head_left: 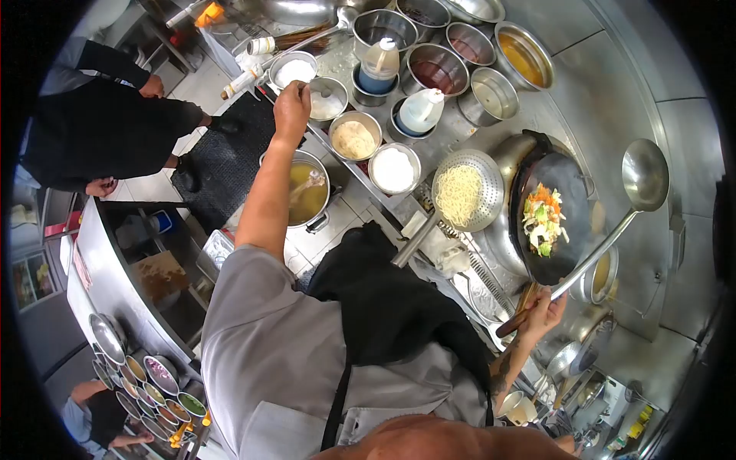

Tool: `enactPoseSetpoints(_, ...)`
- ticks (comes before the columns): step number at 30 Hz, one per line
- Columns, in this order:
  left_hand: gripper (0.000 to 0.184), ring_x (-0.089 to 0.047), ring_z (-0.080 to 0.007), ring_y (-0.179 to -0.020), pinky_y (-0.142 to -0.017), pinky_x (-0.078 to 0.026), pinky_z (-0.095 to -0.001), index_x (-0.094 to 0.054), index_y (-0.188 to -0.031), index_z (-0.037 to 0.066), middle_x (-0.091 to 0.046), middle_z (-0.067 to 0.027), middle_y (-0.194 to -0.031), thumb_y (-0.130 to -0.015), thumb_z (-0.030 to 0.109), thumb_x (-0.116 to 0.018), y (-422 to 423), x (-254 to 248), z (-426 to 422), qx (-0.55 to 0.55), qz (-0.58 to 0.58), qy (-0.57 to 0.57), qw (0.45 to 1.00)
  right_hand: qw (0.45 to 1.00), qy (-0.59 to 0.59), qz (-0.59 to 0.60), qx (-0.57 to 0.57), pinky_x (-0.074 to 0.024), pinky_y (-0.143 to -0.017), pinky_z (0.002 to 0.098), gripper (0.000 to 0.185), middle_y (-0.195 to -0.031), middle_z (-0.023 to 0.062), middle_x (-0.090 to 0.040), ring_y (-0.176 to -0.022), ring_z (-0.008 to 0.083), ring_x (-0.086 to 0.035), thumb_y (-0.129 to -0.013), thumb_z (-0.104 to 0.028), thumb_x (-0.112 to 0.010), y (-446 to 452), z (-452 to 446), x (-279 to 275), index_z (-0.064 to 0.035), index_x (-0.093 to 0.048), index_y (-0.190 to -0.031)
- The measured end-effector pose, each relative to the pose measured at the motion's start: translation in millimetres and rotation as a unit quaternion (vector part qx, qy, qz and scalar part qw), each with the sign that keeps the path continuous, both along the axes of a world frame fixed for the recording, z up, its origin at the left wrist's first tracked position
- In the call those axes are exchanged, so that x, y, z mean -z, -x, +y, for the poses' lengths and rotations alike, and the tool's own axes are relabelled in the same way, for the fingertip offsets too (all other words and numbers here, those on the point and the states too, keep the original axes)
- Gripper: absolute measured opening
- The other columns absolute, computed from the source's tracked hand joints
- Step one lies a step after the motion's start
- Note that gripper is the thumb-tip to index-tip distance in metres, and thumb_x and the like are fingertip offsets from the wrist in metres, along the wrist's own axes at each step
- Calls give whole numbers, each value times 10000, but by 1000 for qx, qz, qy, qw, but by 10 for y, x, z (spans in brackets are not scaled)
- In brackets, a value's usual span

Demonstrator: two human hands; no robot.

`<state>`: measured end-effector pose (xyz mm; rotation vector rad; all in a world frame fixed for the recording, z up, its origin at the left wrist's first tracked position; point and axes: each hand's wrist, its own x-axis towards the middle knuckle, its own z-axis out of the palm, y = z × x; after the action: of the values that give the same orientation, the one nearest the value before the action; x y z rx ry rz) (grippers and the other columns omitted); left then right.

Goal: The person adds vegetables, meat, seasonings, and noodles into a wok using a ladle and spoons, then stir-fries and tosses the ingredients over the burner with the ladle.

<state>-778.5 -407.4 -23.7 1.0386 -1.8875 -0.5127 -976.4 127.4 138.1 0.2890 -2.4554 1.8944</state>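
Note:
My left hand [291, 115] is closed over a metal bowl of white seasoning [328, 107], its fingers pinched on what looks like a small spoon [326, 92]; its handle is mostly hidden. My right hand [543, 314] grips a long ladle [644, 176] near its wooden handle end. The ladle's bowl is raised beyond the wok, and nothing shows in it. In the dark wok [563, 230] lie chopped vegetables [544, 218], orange and pale green. A perforated strainer [491, 203] holding pale noodles [458, 195] rests left of the wok.
Bowls of white powder [393, 169] and beige paste [355, 139], squeeze bottles [420, 111] and sauce pots [524, 57] line the counter. A stockpot [308, 192] with yellowish broth stands left, below counter level. Another person [107, 130] stands at far left; a further person [96, 414] is lower left.

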Motion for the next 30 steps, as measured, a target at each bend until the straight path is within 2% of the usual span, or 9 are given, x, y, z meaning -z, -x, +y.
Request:
enactPoseSetpoints(3, 126, -579, -379, -712, -636, -449, -439, -578, -800, 0, -603, -198, -734, -826, 122, -588, 36, 107, -63, 11, -42, 21, 999, 1000, -26, -2, 2, -326, -394, 209, 413, -597, 18, -460, -427, 79, -416, -863, -20, -525, -28, -132, -54, 7, -413, -1259)
enactPoseSetpoints(10, 114, -565, -360, -699, -636, -432, -449, -564, -796, 0, -583, -183, -706, -822, 107, -593, -61, 140, -26, 71, -27, 45, 996, 997, 28, -26, -61, -313, -403, 180, 430, -645, 23, -502, -447, 61, -426, -865, -28, -522, -61, -413, -82, 36, -387, -1268)
enactPoseSetpoints(13, 106, -564, -360, -692, -635, -433, -445, -564, -798, 0, -586, -180, -709, -823, 100, -589, -89, 34, -23, 37, -24, 67, 997, 997, 21, -34, -72, -314, -402, 178, 435, -661, 21, -508, -447, 59, -427, -862, -27, -527, -131, -572, -169, 33, -388, -1270)
enactPoseSetpoints(16, 106, -561, -363, -687, -633, -434, -444, -563, -808, -3, -586, -180, -710, -824, 99, -587, -49, 109, -83, 66, -12, -51, 996, 996, 14, -31, -87, -313, -400, 179, 442, -662, 14, -504, -447, 58, -426, -858, -28, -535, -126, -715, -220, 33, -388, -1270)
enactPoseSetpoints(19, 119, -563, -365, -693, -630, -434, -442, -561, -810, -5, -582, -186, -707, -826, 109, -589, -7, 51, -92, 25, 9, 15, 1000, 995, 9, -34, -95, -314, -399, 181, 447, -658, 8, -498, -446, 58, -423, -856, -28, -536, -126, -795, -232, 35, -388, -1273)
enactPoseSetpoints(22, 188, -599, -387, -713, -626, -464, -426, -566, -914, -24, -612, -223, -763, -847, 150, -583, 0, 210, -128, 51, -28, 19, 998, 993, 1, -44, -108, -314, -400, 181, 427, -664, 11, -494, -444, 59, -418, -857, -27, -530, -140, -884, -245, 37, -398, -1258)
enactPoseSetpoints(28, 214, -624, -353, -708, -618, -476, -379, -575, -937, -27, -631, -221, -794, -847, 166, -590, -98, 94, -16, 58, -18, -132, 989, 985, 28, -82, -149, -316, -381, 184, 383, -666, 26, -484, -428, 64, -412, -862, -29, -517, -239, -1025, -263, 37, -408, -1223)
enactPoseSetpoints(30, 167, -598, -300, -607, -574, -461, -357, -588, -876, -10, -617, -179, -710, -828, 148, -606, -125, 230, -83, 45, 37, -114, 992, 978, 49, -111, -171, -320, -371, 187, 394, -655, 26, -470, -420, 69, -407, -862, -27, -509, -245, -1029, -216, 38, -394, -1233)
